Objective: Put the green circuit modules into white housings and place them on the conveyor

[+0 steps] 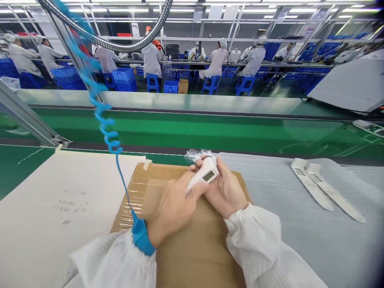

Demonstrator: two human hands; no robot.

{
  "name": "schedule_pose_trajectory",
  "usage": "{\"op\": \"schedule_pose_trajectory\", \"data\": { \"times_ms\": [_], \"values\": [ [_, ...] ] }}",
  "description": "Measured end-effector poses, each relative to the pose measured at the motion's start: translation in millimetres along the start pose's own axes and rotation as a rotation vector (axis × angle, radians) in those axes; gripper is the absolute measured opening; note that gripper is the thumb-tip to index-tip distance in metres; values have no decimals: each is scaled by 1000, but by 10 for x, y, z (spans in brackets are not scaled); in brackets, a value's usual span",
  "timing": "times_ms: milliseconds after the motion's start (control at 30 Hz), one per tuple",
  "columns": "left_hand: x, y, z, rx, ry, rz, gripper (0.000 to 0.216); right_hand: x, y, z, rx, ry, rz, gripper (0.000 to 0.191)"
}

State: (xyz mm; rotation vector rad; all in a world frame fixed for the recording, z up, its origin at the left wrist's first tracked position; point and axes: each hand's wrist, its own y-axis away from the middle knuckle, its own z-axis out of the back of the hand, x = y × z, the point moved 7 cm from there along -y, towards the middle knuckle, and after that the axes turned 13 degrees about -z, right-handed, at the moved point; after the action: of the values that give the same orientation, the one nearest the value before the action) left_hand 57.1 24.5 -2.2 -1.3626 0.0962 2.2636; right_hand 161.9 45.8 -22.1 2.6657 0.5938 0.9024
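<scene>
Grasping one white device [201, 176] with left fingers [198, 191] and right fingers [223, 168], two white pieces [313, 189] at three o'clock

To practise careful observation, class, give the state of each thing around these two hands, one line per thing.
White gadget: held, tilted
Screen: no readable figures
Left hand: gripping the handle
Right hand: cupped around gadget
Blue cord: coiled above, straight below
Wristband: worn, left wrist
Cardboard: flat, beneath hands
Plastic wrap: crumpled
Two white pieces: lying side by side
White sheet: flat, written on
</scene>
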Motion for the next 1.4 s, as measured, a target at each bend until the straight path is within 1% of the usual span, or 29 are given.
{"op": "schedule_pose_trajectory", "data": {
  "times_ms": [67, 100, 133, 167, 233, 300, 367, 467, 567, 633, 700, 767, 833, 900, 933, 1000, 1067, 1233, 1400],
  "values": [
    [114, 12, -25, 21, 372, 227, 64, -18, 12, -62, 57, 97, -15, 32],
    [140, 23, -51, 43, 522, 320, 69, -26, 17, -79, 76, 133, -9, 33],
    [141, 27, -68, 64, 633, 373, 70, -27, 21, -84, 86, 156, 9, 33],
    [125, 19, -72, 82, 709, 381, 69, -29, 22, -81, 92, 171, 30, 35],
    [90, -11, -55, 95, 785, 327, 63, -45, 18, -64, 93, 202, 58, 40],
    [101, -22, -42, 91, 802, 287, 57, -59, 12, -42, 78, 244, 95, 43],
    [157, -12, -42, 83, 784, 290, 54, -57, 14, -33, 55, 279, 151, 43],
    [204, -6, -69, 120, 801, 271, 53, -32, 31, -35, 15, 294, 234, 45],
    [167, -17, -110, 179, 911, 234, 52, -8, 40, -42, 2, 302, 265, 48],
    [151, -28, -112, 173, 920, 230, 51, 4, 35, -40, 19, 301, 265, 46],
    [142, -38, -99, 151, 851, 209, 48, -6, 15, -26, 34, 292, 228, 45],
    [141, -50, -54, 95, 686, 148, 38, -39, -15, 2, 25, 273, 145, 48],
    [122, -57, 35, 8, 389, 40, 28, -59, -34, 29, 2, 218, 73, 51],
    [70, -50, 101, -54, 63, -63, 26, -33, -32, 31, -2, 137, 67, 46],
    [46, -44, 105, -53, -65, -97, 25, -12, -26, 25, 5, 101, 78, 41],
    [30, -38, 83, -19, -213, -118, 26, 12, -19, 7, 30, 60, 85, 32],
    [35, -37, 73, 5, -269, -120, 29, 15, -19, 5, 43, 41, 80, 30],
    [9, -31, 88, 12, -314, -171, 39, -1, -27, 18, 55, 21, 83, 27],
    [-27, -17, 105, 49, -391, -132, 42, -2, -15, 0, 47, 4, 80, 27]
  ]
}}
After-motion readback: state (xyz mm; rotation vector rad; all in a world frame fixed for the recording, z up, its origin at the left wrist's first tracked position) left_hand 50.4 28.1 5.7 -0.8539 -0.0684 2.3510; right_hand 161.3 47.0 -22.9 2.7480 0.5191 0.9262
